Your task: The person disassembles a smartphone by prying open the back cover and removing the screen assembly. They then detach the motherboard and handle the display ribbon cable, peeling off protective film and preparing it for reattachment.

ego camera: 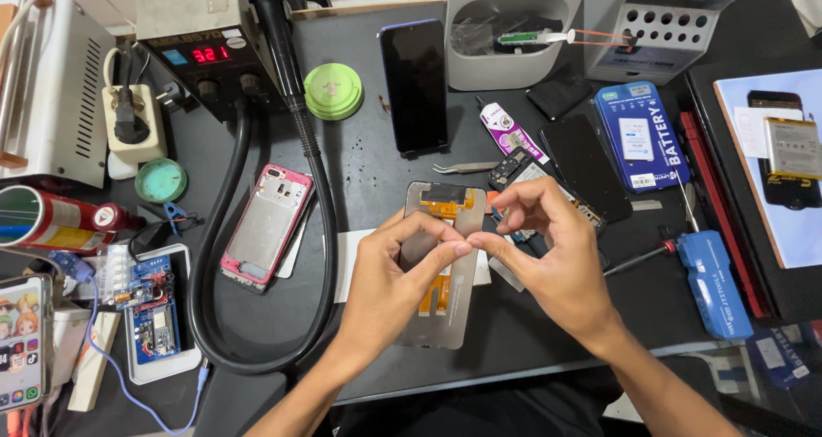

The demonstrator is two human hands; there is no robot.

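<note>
Low in the middle of the frame the person's left hand point(390, 279) and right hand point(552, 253) meet fingertip to fingertip just above a phone display panel point(443, 274) that lies back-side up on the dark bench mat point(531, 317), grey metal with an orange flex ribbon point(445, 204) showing at its top edge. Both hands look pinched nearly closed, thumb against forefinger, but whatever sits between the tips is too small to make out, maybe a bit of film or adhesive, can't tell. Neither hand is touching the panel itself as far as the view shows. For this kind of fiddly pinch work it probably pays to keep the wrists low and steady, pull slowly, and stay clear of that ribbon since it would crease easily. Left of centre a pink phone frame point(267, 225) lies beside the thick black hose point(257, 257) of the hot air station point(205, 47) in the upper left. Right of the hands there's a blue screwdriver point(706, 279), and further up a pair of tweezers point(467, 168), a tube of glue point(511, 130) and a blue battery pack point(642, 137). Top middle, a dark phone point(414, 86) lies face up next to a green round lid point(333, 91)
</note>
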